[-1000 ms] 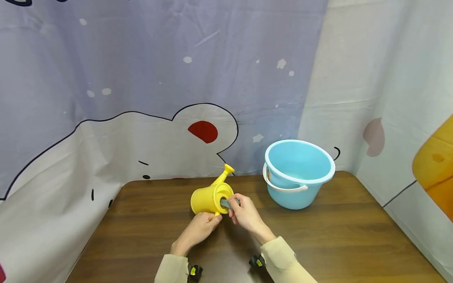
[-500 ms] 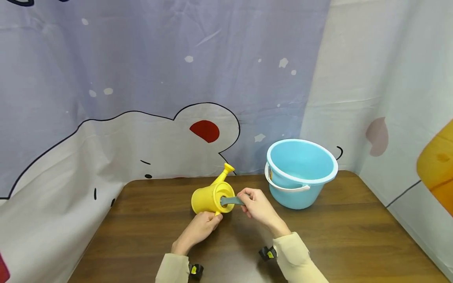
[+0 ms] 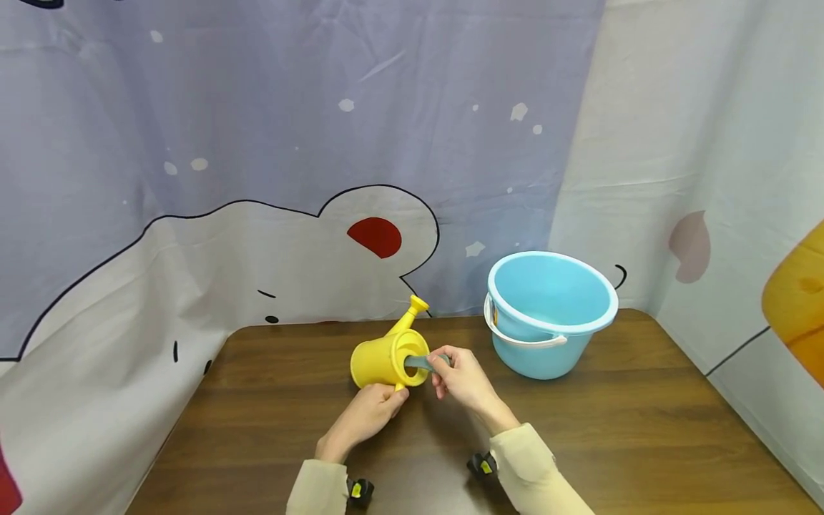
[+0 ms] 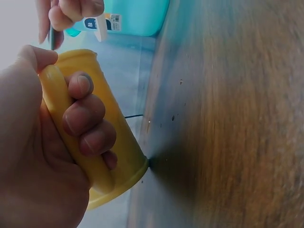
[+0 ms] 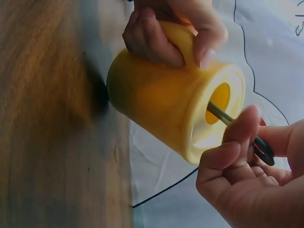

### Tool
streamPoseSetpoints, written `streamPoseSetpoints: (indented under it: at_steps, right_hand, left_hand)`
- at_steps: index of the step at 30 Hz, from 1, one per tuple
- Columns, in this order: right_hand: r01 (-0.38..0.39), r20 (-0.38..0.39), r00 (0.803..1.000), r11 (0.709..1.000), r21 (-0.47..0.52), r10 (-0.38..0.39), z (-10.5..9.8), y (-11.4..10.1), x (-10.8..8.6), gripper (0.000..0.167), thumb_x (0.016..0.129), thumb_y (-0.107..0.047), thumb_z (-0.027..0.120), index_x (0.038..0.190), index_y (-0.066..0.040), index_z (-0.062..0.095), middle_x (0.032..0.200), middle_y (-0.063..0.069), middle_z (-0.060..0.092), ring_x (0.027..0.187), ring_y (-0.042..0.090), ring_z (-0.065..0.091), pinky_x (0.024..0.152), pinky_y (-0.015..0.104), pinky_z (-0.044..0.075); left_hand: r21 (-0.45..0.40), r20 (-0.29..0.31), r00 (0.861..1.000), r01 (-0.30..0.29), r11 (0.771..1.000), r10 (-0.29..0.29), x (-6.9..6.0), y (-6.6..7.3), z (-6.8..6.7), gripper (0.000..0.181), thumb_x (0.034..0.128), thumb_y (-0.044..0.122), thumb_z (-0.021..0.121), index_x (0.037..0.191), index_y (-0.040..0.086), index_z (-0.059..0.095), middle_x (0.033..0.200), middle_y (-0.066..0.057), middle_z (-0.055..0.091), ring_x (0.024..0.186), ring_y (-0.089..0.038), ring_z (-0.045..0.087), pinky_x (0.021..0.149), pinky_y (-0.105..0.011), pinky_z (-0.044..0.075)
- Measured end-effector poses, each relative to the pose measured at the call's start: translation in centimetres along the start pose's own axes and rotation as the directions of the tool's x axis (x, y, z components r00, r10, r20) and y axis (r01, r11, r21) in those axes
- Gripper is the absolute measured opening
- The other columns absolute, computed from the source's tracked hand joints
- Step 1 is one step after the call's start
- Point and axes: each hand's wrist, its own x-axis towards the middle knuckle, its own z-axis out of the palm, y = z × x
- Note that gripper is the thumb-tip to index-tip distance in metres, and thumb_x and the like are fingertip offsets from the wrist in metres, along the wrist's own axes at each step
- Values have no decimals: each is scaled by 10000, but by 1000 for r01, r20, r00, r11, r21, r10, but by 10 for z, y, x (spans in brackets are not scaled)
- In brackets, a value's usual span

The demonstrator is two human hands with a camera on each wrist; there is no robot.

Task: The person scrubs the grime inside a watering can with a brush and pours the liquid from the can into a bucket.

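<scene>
A yellow watering can point(image 3: 376, 362) is tilted on its side above the table, with its spout pointing up and its mouth facing right. My left hand point(image 3: 366, 414) grips the can's handle point(image 4: 59, 90), fingers curled round it. In my right hand point(image 3: 465, 379) I pinch the grey-green handle point(image 3: 418, 362) of a slim tool between thumb and fingers. In the right wrist view, the tool's shaft point(image 5: 220, 113) passes through the can's round opening, and a hole shows near the handle's end. The tool's far end is hidden inside the can, so its kind does not show.
A light blue bucket point(image 3: 537, 357) with a white carrying handle stands on the wooden table point(image 3: 270, 415) to the right of the can. A patterned cloth point(image 3: 290, 257) hangs behind and beside the table. Small drops or specks point(image 4: 173, 118) dot the tabletop.
My right hand drew the grey-green handle out to the right, then moved back left a little, pushing it deeper into the can. The left hand and the can stayed nearly still.
</scene>
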Motion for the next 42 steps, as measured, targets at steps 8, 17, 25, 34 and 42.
streamPoseSetpoints:
  at_steps: [8,17,25,34,42]
  right_hand:
    - [-27,89,996,998,64,21,11,8,0,165,988,-30,525,1054,121,531,669,110,581,475,159,567,584,488,538]
    - [-51,192,981,992,117,28,4,4,3,123,991,-27,513,1007,95,514,676,88,566,491,162,571,576,385,539]
    - [-53,328,945,993,101,17,-25,-3,-1,202,968,-45,568,1018,141,509,675,98,573,512,168,593,557,315,525]
    - [-58,340,940,997,48,38,-34,-3,-2,183,968,-76,574,960,105,546,647,81,572,492,163,586,554,316,519]
    - [-109,277,955,994,-6,107,-19,7,1,305,979,-130,557,737,54,525,507,20,468,366,129,412,420,254,389]
  left_hand:
    - [-5,34,999,8,1000,-8,0,1,0,488,1023,317,495,580,115,516,493,101,385,431,-41,318,433,-224,252]
    - [-15,36,999,9,1000,-8,-1,0,-2,473,1019,295,505,591,96,516,506,83,386,438,-41,316,444,-235,258]
    - [-36,35,999,4,999,-3,-2,-2,0,466,1013,310,511,583,131,494,515,86,388,441,-22,314,444,-236,264]
    - [-24,26,1000,-2,1000,3,-1,0,1,460,1015,297,504,576,162,480,511,103,379,452,-37,314,441,-231,264]
    - [-25,32,999,-6,1000,7,0,2,3,454,1011,281,516,577,166,451,510,103,363,442,-34,300,439,-227,257]
